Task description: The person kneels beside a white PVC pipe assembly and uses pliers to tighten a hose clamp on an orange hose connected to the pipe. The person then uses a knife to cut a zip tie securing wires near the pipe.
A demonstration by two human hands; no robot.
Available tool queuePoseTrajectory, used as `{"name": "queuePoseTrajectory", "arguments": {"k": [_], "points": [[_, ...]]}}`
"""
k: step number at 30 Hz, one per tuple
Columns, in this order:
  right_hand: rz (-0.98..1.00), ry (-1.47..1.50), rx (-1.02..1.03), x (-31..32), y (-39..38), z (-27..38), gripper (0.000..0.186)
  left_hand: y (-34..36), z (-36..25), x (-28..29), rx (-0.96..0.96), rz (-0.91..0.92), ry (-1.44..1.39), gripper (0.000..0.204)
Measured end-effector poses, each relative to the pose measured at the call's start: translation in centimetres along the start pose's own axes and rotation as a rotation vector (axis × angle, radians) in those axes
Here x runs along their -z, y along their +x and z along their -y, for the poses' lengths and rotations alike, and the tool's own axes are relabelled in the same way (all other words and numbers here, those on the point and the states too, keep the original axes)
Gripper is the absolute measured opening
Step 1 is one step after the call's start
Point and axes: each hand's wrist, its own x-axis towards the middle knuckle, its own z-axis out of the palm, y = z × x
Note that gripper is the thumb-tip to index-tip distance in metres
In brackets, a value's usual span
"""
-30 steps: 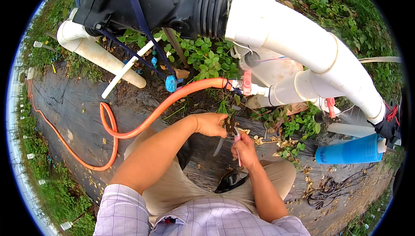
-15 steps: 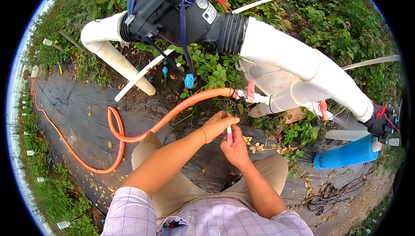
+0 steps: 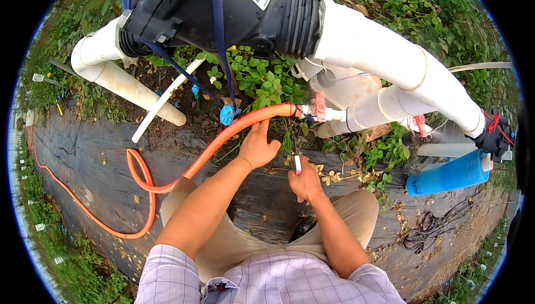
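The left hand [image 3: 257, 149] is spread and grips nothing, its fingertips at the near edge of the orange hose [image 3: 224, 137]; whether they press on it I cannot tell. Below the hose's right end, the right hand [image 3: 306, 180] is wrapped around a pink-and-white-handled tool [image 3: 297, 164], dark tip toward the hose. A red-handled valve [image 3: 320, 106] adjoins the hose's right end.

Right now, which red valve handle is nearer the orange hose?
The left red handle, just right of the orange hose; the other red handle sits farther right.

Dark ground sheet [image 3: 89, 153], dry leaves [image 3: 332, 177], green plants [image 3: 429, 22], daylight
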Motion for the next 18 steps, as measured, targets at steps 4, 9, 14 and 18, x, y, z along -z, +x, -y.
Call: {"name": "queuePoseTrajectory", "arguments": {"k": [4,9,14,18], "points": [[-0.102,-0.009,0.048,-1.0,1.0,-1.1,0.061,0.2,1.1,-3.0,-0.151,-0.163,0.374,0.084],[-0.255,-0.150,0.001,-2.5,1.6,0.3,0.077,1.6,1.0,-1.6,-0.101,-0.051,0.340,0.079],[-0.340,-0.202,-0.060,-4.5,2.3,1.4,0.078,2.1,0.8,-0.1,0.025,0.047,0.354,0.074],[-0.426,-0.210,-0.050,-4.7,2.5,2.4,0.077,1.8,1.6,-0.1,-0.063,-0.006,0.418,0.070]]}}
